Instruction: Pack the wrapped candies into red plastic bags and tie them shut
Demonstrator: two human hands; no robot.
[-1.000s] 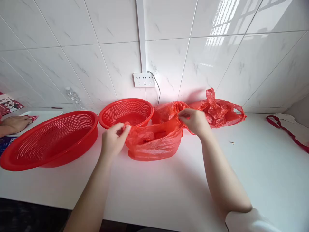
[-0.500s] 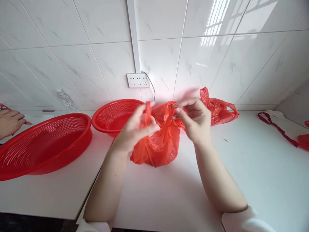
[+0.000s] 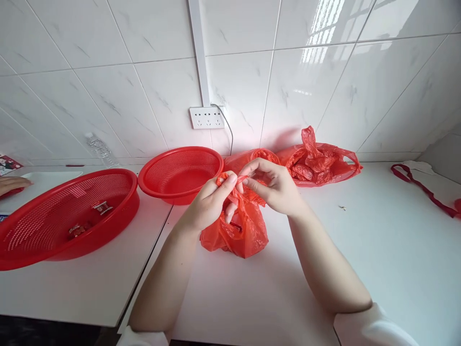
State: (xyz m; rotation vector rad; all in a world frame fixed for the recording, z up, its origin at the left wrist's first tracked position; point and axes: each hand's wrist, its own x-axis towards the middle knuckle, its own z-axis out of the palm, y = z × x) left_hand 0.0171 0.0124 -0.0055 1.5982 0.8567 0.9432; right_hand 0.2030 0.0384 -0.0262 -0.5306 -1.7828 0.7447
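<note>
A red plastic bag [image 3: 248, 235] rests on the white table in front of me, its top gathered up. My left hand [image 3: 212, 199] is closed on one handle of the bag, thumb pressed on the twisted film. With thumb and forefinger, my right hand [image 3: 272, 185] pinches another strand of the bag's top, close beside the left fingertips. A small dark-red item shows through the bag's opening, too hidden to name. Behind my hands lie another red bag [image 3: 252, 156] and a filled red plastic bag [image 3: 320, 166] against the wall.
A large red basket [image 3: 122, 218] at left holds small red packets [image 3: 103, 207]. Another red basket [image 3: 183, 150] stands behind it. A clear bottle [image 3: 101, 149] leans by the wall. Another person's hand [image 3: 14, 183] is at far left. A dark-red strap [image 3: 428, 192] lies right.
My hands have come together over the bag, drawing its handles close. Small packets now lie in the large basket. The other person's hand has shifted left.
</note>
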